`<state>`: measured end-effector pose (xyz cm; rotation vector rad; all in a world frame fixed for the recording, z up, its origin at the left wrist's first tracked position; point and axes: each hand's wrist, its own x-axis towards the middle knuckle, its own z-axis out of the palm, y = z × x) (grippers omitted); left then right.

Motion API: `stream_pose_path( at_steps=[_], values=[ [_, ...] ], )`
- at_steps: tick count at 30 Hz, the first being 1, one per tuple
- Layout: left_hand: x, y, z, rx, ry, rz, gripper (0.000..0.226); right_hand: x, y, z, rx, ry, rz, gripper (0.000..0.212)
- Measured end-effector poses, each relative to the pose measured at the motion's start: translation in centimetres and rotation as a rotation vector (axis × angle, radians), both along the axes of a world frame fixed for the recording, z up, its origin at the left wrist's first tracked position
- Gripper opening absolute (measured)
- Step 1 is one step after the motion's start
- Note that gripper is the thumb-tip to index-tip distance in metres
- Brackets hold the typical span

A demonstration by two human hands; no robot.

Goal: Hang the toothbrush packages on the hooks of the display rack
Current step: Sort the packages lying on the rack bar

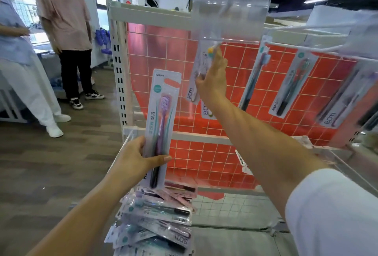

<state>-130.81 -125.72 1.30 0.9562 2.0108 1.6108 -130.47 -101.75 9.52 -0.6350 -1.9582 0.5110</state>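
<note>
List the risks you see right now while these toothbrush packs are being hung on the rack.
1. The right hand holds the clear pack with the yellow-tipped brush up at a white wire hook that is blurred behind a clear plastic panel; the hang hole could miss and the pack drop.
2. The left hand grips the purple-toothbrush card pack only near its bottom, so it may tip.
3. The loose pile of packs below could slide.

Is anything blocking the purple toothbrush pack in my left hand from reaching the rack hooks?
Partly. The right hand holds another package up at the nearest hook, occupying it. The purple toothbrush package in the left hand has open grid above it.
</note>
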Motion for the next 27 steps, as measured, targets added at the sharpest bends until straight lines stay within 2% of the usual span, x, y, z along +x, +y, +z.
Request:
stream_pose_path(
  at_steps=[8, 13, 17, 22, 27],
  values=[
    [-1.1, 0.0, -0.2, -0.017, -0.022, 0.023, 0.027, -0.7, 0.0, -0.3, -0.010, 0.068, 0.040, 0.081],
    [-1.5, 0.6, 0.0, -0.061, 0.026, 0.004, 0.027, -0.4, 0.3, 0.3, -0.057, -0.005, 0.019, 0.074],
    [-2.0, 1.0, 0.3, -0.051, 0.007, -0.027, 0.029, 0.1, -0.1, 0.3, -0.057, -0.056, -0.002, 0.082],
    [-1.8, 1.9, 0.6, -0.024, 0.012, -0.068, 0.034, 1.8, -1.1, -0.4, 0.011, -0.146, -0.164, 0.082],
    [-0.8, 3.2, 0.3, 0.004, 0.006, -0.076, 0.032, 4.9, -3.2, -1.3, 0.093, -0.164, -0.036, 0.070]
  ],
)
